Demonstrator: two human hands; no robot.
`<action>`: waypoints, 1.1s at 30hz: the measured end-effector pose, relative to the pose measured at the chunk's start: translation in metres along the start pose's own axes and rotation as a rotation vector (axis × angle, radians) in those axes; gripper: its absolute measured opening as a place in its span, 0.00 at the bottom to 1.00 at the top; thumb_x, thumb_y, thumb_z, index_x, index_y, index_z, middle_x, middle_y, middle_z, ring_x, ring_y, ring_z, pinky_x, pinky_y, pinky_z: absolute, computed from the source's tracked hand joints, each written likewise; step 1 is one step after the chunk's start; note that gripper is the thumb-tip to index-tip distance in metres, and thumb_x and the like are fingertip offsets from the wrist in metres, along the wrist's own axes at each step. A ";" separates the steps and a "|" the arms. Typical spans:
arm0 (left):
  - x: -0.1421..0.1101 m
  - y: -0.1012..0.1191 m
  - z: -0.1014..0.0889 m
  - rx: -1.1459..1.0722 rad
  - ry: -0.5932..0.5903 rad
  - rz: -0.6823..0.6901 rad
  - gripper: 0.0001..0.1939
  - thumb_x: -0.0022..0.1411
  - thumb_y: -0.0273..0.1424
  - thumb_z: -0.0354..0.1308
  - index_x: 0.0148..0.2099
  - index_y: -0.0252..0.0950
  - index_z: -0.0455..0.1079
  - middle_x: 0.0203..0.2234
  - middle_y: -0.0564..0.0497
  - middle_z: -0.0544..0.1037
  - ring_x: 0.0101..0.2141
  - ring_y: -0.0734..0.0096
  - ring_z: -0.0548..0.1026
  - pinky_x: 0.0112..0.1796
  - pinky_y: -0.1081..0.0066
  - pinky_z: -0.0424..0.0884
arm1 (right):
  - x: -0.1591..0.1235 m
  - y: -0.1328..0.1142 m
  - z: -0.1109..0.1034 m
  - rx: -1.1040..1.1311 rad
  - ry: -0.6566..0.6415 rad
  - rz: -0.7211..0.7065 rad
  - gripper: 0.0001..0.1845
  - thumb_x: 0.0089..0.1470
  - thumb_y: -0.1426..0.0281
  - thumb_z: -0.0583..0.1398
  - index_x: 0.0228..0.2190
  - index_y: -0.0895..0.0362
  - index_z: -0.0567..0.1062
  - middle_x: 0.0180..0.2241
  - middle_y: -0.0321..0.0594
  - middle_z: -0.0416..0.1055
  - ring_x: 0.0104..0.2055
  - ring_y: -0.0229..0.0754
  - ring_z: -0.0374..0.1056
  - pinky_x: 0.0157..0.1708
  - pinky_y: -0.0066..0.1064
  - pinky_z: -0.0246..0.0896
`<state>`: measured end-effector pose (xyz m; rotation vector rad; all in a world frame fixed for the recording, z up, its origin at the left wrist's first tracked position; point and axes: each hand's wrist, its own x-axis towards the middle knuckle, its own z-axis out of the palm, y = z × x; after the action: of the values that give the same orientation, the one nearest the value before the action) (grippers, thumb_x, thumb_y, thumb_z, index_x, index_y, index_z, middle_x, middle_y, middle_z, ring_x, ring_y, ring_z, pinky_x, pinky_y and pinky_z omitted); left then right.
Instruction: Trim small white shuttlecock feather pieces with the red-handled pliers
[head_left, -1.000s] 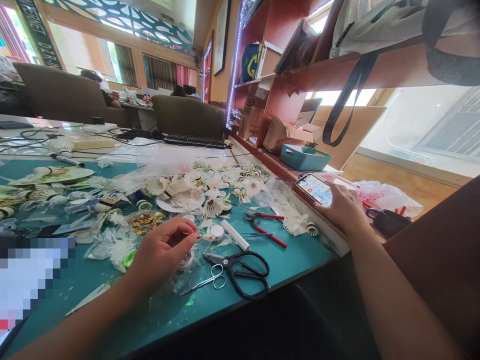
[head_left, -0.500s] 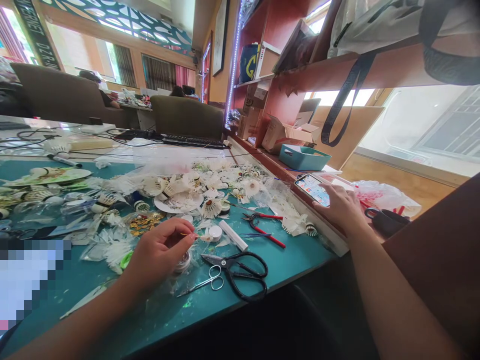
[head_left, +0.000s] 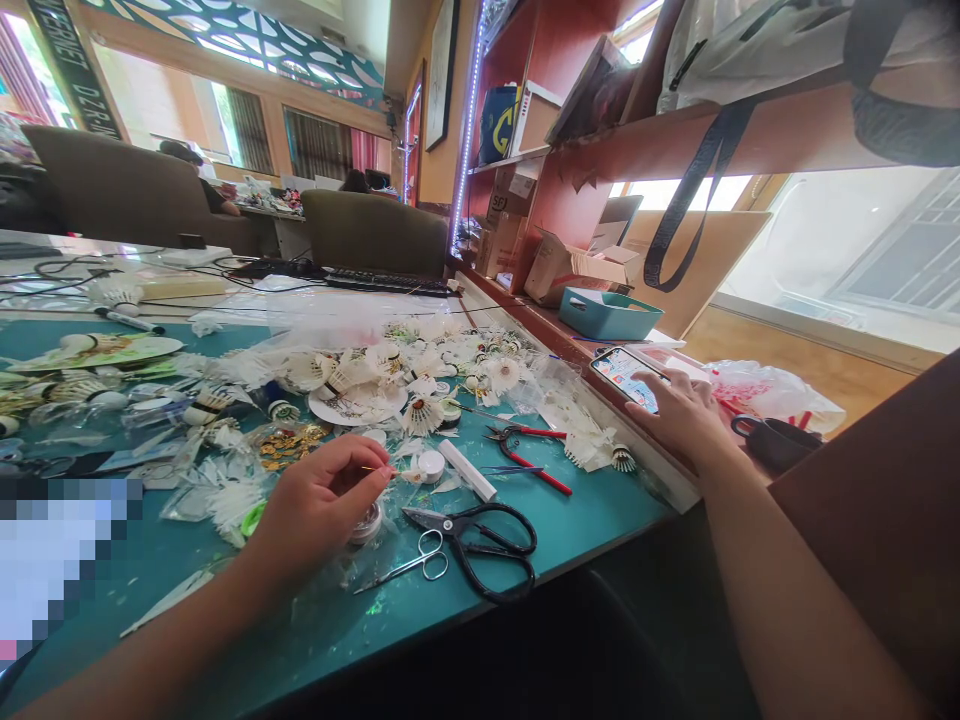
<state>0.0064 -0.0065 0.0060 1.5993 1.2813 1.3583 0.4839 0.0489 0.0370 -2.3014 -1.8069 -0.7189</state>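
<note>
My left hand [head_left: 322, 500] is closed in a pinch above the table. Between its thumb and finger sits a thin gold-coloured wire [head_left: 369, 468], with a small whitish piece [head_left: 410, 477] at its end. My right hand [head_left: 684, 408] has its fingers spread over a phone [head_left: 619, 374] with a lit screen, which rests on the wooden ledge. Near the left hand are a small white round lid [head_left: 430, 466], a white oblong block [head_left: 466, 470], black-handled scissors [head_left: 487, 540] and small silver scissors [head_left: 412, 565]. Red-handled pliers [head_left: 534, 462] lie farther right.
Shuttlecocks [head_left: 422, 415] and loose feathers are heaped across the green mat [head_left: 600, 520]. A bag of gold-coloured bits [head_left: 292, 445] lies behind my left hand. On the right are a teal basket [head_left: 609, 316], a dark mug [head_left: 776, 444] and a hanging strap [head_left: 694, 215].
My right hand's fingers have shifted slightly over the phone screen. The left hand and its pinch look the same.
</note>
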 end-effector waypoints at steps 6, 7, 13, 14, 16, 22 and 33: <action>0.000 0.000 0.000 0.002 0.002 0.002 0.11 0.54 0.40 0.68 0.28 0.39 0.77 0.35 0.49 0.81 0.34 0.64 0.78 0.33 0.72 0.74 | 0.000 0.001 0.001 0.009 -0.006 0.001 0.29 0.64 0.45 0.53 0.61 0.41 0.71 0.63 0.52 0.62 0.58 0.70 0.62 0.54 0.60 0.62; 0.000 0.000 0.000 0.003 0.002 0.001 0.11 0.54 0.40 0.68 0.28 0.39 0.77 0.35 0.49 0.81 0.34 0.64 0.78 0.33 0.72 0.74 | 0.000 0.002 0.001 0.012 -0.007 0.004 0.30 0.64 0.45 0.52 0.61 0.41 0.71 0.64 0.52 0.62 0.58 0.70 0.62 0.54 0.60 0.62; 0.000 0.000 -0.001 0.009 -0.006 -0.002 0.11 0.54 0.40 0.68 0.28 0.39 0.78 0.35 0.50 0.81 0.34 0.65 0.78 0.33 0.73 0.74 | 0.002 0.003 0.002 0.041 0.011 0.009 0.36 0.64 0.45 0.52 0.67 0.44 0.62 0.64 0.54 0.63 0.59 0.69 0.62 0.56 0.59 0.60; 0.000 0.000 -0.001 0.009 -0.008 -0.003 0.11 0.54 0.40 0.68 0.28 0.39 0.78 0.35 0.50 0.81 0.34 0.65 0.78 0.33 0.74 0.74 | 0.002 0.003 0.003 0.046 0.014 0.006 0.36 0.64 0.45 0.52 0.68 0.44 0.61 0.63 0.54 0.64 0.59 0.69 0.62 0.56 0.59 0.60; -0.001 -0.001 0.000 0.007 -0.010 -0.002 0.11 0.54 0.40 0.68 0.28 0.39 0.78 0.35 0.50 0.81 0.34 0.66 0.78 0.33 0.74 0.74 | 0.002 0.003 0.004 0.056 0.020 0.002 0.37 0.64 0.46 0.53 0.68 0.45 0.60 0.63 0.54 0.64 0.60 0.69 0.62 0.57 0.58 0.60; 0.001 -0.003 -0.001 0.021 -0.015 0.013 0.12 0.55 0.41 0.68 0.28 0.38 0.77 0.35 0.49 0.80 0.32 0.66 0.78 0.30 0.74 0.74 | 0.003 0.002 0.004 0.093 0.024 0.039 0.38 0.62 0.46 0.54 0.68 0.46 0.60 0.63 0.53 0.67 0.62 0.69 0.62 0.57 0.58 0.60; 0.004 -0.007 -0.004 0.051 -0.070 0.045 0.11 0.56 0.39 0.67 0.29 0.38 0.78 0.35 0.46 0.81 0.34 0.62 0.79 0.31 0.72 0.76 | 0.010 0.012 0.008 0.175 -0.056 0.223 0.49 0.61 0.41 0.49 0.69 0.63 0.57 0.58 0.69 0.72 0.54 0.76 0.70 0.49 0.64 0.64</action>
<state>0.0004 -0.0007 0.0018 1.7049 1.2539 1.2948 0.4997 0.0575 0.0366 -2.3744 -1.5321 -0.4473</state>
